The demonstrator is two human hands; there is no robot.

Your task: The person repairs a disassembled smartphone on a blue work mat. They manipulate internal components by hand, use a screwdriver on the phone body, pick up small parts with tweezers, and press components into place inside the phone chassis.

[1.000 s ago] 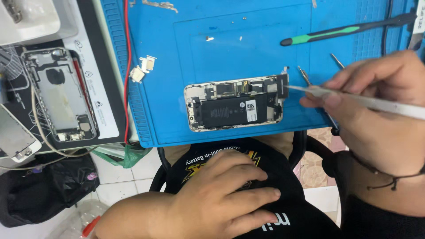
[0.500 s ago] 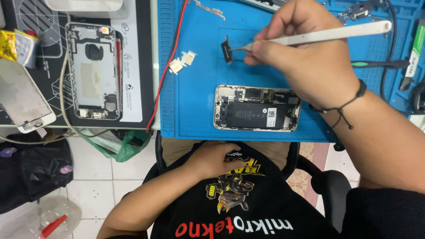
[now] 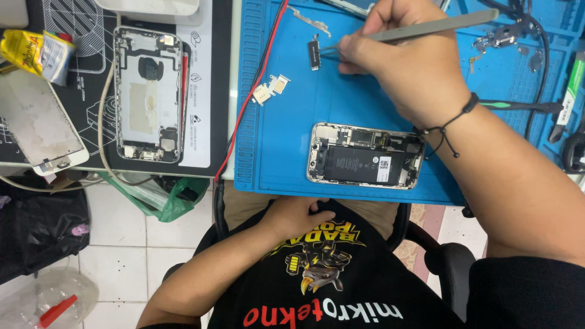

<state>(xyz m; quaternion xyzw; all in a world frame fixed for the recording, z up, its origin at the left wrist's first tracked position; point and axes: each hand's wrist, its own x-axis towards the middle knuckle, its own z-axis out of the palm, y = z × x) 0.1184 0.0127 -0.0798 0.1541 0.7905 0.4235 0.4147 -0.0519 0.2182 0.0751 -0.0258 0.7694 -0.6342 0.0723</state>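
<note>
While the right hand (image 3: 402, 61) pinches grey tweezers (image 3: 426, 28), fingers closed on them and tips gripping a small black component (image 3: 314, 52) above the blue mat (image 3: 274, 140), the left hand (image 3: 292, 216) rests loosely curled in the lap, holding nothing. Risk, as judged: slack grip drops the component among loose parts. Opened phone (image 3: 365, 155) carries battery and board; no other containers evident.

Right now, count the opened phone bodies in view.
2: one with a black battery on the blue mat, near the right hand; one gutted shell on the dark mat at left. Others may lie outside the frame.
</note>
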